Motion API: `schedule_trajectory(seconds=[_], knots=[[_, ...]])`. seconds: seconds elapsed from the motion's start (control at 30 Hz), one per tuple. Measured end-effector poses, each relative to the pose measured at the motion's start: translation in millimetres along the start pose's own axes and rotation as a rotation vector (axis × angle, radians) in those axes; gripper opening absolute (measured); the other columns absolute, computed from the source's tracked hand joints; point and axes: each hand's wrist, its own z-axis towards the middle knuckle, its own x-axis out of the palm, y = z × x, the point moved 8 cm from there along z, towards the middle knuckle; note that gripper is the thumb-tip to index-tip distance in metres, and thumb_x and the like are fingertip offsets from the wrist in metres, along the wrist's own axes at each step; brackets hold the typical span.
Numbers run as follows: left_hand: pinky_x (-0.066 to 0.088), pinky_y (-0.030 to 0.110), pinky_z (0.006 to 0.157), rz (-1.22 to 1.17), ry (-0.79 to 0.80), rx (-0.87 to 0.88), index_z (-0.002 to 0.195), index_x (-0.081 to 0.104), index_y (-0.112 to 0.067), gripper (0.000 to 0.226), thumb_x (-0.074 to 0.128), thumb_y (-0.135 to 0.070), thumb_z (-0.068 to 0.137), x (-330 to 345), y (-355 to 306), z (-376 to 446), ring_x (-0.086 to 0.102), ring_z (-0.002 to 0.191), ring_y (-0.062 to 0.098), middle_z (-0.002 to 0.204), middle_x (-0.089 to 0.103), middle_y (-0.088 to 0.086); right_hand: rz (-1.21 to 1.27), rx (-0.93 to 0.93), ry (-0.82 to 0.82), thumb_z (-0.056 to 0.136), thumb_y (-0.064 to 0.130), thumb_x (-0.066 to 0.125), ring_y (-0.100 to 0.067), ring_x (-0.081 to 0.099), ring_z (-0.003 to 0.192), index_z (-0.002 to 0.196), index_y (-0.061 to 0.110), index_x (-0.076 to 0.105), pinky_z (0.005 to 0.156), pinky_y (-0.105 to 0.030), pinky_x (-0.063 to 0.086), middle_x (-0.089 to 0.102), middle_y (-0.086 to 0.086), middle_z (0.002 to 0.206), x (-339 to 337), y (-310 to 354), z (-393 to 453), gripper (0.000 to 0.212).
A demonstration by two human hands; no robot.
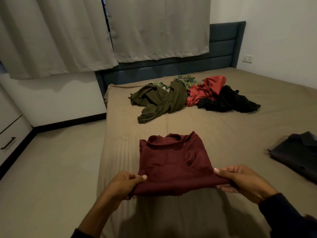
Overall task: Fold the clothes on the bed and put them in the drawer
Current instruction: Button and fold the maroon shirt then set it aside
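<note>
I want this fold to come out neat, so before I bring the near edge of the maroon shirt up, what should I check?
1. Left hand grips the near left corner of the maroon shirt: ok.
2. Right hand grips the near right corner: ok.
3. Near edge taut between the hands: ok.
4. Collar end lies flat on the bed: ok, slightly rumpled.
5. Space beyond the shirt free of the pile: ok, a bare strip lies between them.
6. Sleeves tucked in underneath: cannot tell.
</note>
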Motion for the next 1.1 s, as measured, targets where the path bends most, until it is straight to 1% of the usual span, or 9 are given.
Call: schedule_trajectory(seconds=[0.2,0.33,0.5,0.8,0.87,0.9,0.97,1.03,1.1], knots=[[0.04,0.02,0.043,0.194,0.111,-0.025,0.074,0.067,-0.007,0.029,0.073,-0.03,0.09,0,-29,38,0.052,0.045,0.012,0.054,0.063,0.001,-0.147,0.053,0.044,0.086,0.028,0.076,-0.024,0.075,0.07,0.099,-0.003,0.075,0.053,-0.024,0.059,0.076,-0.021,0.091,9,29,37,0.034],[0.038,0.02,0.044,0.3,0.162,-0.127,0.078,0.069,-0.006,0.034,0.071,-0.036,0.091,-10,-39,74,0.049,0.044,0.011,0.056,0.062,0.005,-0.087,0.085,0.012,0.089,0.025,0.073,-0.016,0.069,0.053,0.096,-0.007,0.073,0.041,-0.02,0.052,0.074,-0.023,0.085,7,39,67,0.033],[0.032,0.018,0.044,0.474,0.173,-0.187,0.072,0.063,-0.01,0.027,0.058,-0.019,0.097,-5,-57,138,0.047,0.044,0.007,0.06,0.065,0.002,-0.073,0.11,0.014,0.095,0.019,0.067,-0.012,0.065,0.05,0.093,-0.001,0.073,0.04,-0.018,0.051,0.075,-0.02,0.084,17,46,123,0.021],[0.028,0.02,0.042,0.627,0.259,-0.241,0.064,0.046,-0.015,0.031,0.035,-0.001,0.089,41,-36,233,0.035,0.036,0.007,0.044,0.045,-0.002,-0.635,0.192,0.179,0.103,0.007,0.041,-0.002,0.041,0.037,0.125,0.023,0.066,0.037,-0.015,0.032,0.067,-0.001,0.063,63,51,221,0.037],[0.028,0.019,0.041,0.562,0.298,-0.209,0.078,0.062,-0.017,0.033,0.037,-0.002,0.092,41,-40,239,0.034,0.036,0.006,0.044,0.046,-0.004,-0.596,0.181,0.207,0.103,0.008,0.041,0.0,0.042,0.039,0.137,0.03,0.055,0.037,-0.014,0.032,0.066,0.001,0.062,67,54,232,0.043],[0.028,0.019,0.04,0.518,0.305,-0.18,0.099,0.07,-0.027,0.04,0.037,-0.003,0.094,37,-45,242,0.034,0.038,0.006,0.046,0.049,-0.005,-0.56,0.149,0.212,0.104,0.009,0.039,0.0,0.043,0.04,0.145,0.033,0.047,0.037,-0.014,0.032,0.065,0.001,0.063,67,58,238,0.048],[0.028,0.02,0.039,0.421,0.283,-0.133,0.135,0.051,-0.049,0.057,0.04,-0.006,0.099,22,-56,251,0.036,0.042,0.006,0.056,0.055,-0.004,-0.452,0.07,0.191,0.104,0.009,0.038,0.0,0.042,0.041,0.152,0.04,0.034,0.036,-0.015,0.033,0.063,0.001,0.066,62,70,249,0.057],[0.028,0.019,0.037,0.31,0.249,-0.097,0.142,0.034,-0.056,0.061,0.043,-0.011,0.102,6,-68,256,0.036,0.041,0.006,0.062,0.055,-0.001,-0.342,-0.001,0.135,0.104,0.009,0.041,-0.002,0.037,0.042,0.154,0.042,0.027,0.035,-0.016,0.033,0.061,-0.002,0.067,48,83,255,0.061],[0.027,0.018,0.035,0.221,0.222,-0.092,0.136,0.04,-0.052,0.056,0.045,-0.009,0.101,-6,-77,261,0.035,0.038,0.005,0.056,0.055,-0.001,-0.247,-0.045,0.082,0.104,0.009,0.042,-0.003,0.035,0.041,0.152,0.038,0.033,0.033,-0.016,0.033,0.06,-0.003,0.068,31,94,261,0.057]])
